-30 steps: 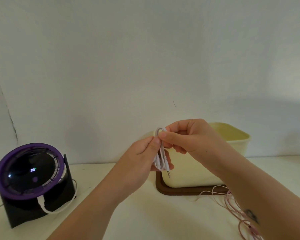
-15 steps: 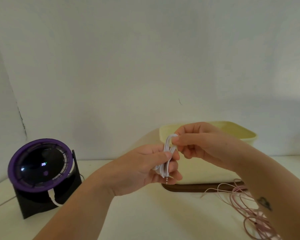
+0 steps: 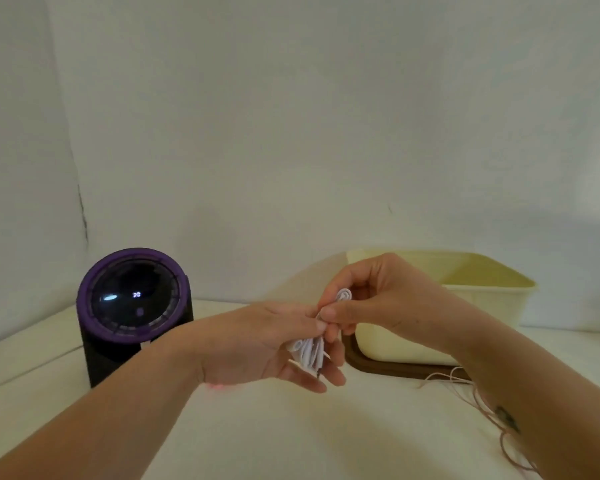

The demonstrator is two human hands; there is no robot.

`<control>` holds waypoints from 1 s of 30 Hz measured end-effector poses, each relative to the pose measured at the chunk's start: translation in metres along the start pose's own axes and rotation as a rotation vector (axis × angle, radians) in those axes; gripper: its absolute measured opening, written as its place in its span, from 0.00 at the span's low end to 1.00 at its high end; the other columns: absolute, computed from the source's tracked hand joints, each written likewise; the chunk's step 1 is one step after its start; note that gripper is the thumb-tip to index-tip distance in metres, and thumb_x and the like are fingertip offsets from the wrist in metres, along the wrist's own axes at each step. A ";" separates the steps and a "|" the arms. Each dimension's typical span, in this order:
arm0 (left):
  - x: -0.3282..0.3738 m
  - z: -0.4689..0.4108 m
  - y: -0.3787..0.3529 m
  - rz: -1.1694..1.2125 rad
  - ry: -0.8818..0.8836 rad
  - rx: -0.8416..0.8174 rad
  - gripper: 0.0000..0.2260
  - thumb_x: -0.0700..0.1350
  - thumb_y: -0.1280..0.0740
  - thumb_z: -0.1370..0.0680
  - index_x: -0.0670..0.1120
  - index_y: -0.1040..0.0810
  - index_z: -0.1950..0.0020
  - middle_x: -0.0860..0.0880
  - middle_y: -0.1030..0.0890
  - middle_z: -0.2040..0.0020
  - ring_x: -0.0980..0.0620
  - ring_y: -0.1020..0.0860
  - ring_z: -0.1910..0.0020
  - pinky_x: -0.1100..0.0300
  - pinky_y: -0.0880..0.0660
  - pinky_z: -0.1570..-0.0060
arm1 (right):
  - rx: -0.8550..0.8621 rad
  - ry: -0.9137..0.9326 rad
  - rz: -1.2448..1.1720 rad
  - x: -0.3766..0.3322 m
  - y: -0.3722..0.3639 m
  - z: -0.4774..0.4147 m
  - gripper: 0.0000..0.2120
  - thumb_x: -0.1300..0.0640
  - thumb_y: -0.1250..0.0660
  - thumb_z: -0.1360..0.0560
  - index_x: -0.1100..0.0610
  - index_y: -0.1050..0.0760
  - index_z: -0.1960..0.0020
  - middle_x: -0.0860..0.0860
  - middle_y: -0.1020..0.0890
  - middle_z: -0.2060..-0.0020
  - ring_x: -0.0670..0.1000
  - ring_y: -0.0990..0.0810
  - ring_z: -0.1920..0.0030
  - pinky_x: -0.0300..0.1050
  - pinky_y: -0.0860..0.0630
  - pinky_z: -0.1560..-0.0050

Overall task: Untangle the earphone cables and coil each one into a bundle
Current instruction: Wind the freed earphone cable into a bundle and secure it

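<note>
A white earphone cable (image 3: pixel 309 353), folded into a small bundle of loops, hangs between both hands above the table's middle. My left hand (image 3: pixel 267 344) grips the lower part of the bundle, fingers curled under it. My right hand (image 3: pixel 371 299) pinches the top loops between thumb and fingertips. A pink earphone cable (image 3: pixel 465 384) lies loose and tangled on the table at the right, partly hidden behind my right forearm.
A cream plastic tub (image 3: pixel 492 306) stands on a brown tray (image 3: pixel 388 368) at the back right. A black device with a purple ring (image 3: pixel 132 306) stands at the left near the wall. The table top (image 3: pixel 291 438) is pale cream.
Both hands with the white bundle have dropped lower, and my left hand has turned palm-down over the loops. The view has swung left, so the device and tub appear further right.
</note>
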State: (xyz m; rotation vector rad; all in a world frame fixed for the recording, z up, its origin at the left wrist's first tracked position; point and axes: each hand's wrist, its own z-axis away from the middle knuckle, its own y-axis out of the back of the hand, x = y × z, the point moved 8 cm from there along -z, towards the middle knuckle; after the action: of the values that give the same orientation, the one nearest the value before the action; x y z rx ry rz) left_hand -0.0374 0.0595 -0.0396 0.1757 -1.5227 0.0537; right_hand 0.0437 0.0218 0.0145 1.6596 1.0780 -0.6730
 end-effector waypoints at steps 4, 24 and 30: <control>-0.014 0.030 0.023 -0.023 0.021 0.103 0.07 0.46 0.39 0.23 0.45 0.24 0.53 0.48 0.20 0.58 0.48 0.19 0.54 0.48 0.26 0.42 | 0.036 -0.020 0.045 0.004 -0.027 -0.018 0.02 0.64 0.27 0.31 0.59 0.18 0.60 0.53 0.17 0.68 0.48 0.20 0.66 0.38 0.25 0.62; -0.086 0.072 0.129 -0.710 0.049 0.863 0.12 0.46 0.46 0.18 0.47 0.24 0.44 0.51 0.20 0.47 0.50 0.23 0.47 0.52 0.28 0.45 | 0.400 -0.226 0.365 0.124 -0.093 -0.053 0.05 0.59 0.32 0.29 0.49 0.24 0.58 0.45 0.19 0.58 0.43 0.26 0.68 0.32 0.30 0.64; -0.098 0.061 0.121 -0.743 0.036 0.795 0.13 0.50 0.45 0.18 0.44 0.25 0.46 0.47 0.19 0.51 0.46 0.22 0.50 0.45 0.27 0.47 | 0.281 -0.163 0.549 0.128 -0.113 -0.057 0.06 0.50 0.31 0.30 0.48 0.27 0.58 0.44 0.22 0.60 0.41 0.29 0.67 0.40 0.32 0.63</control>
State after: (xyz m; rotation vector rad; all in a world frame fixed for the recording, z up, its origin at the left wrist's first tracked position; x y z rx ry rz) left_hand -0.1202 0.1768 -0.1250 1.3492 -1.2474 0.0653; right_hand -0.0038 0.1287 -0.1224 1.9883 0.3868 -0.5960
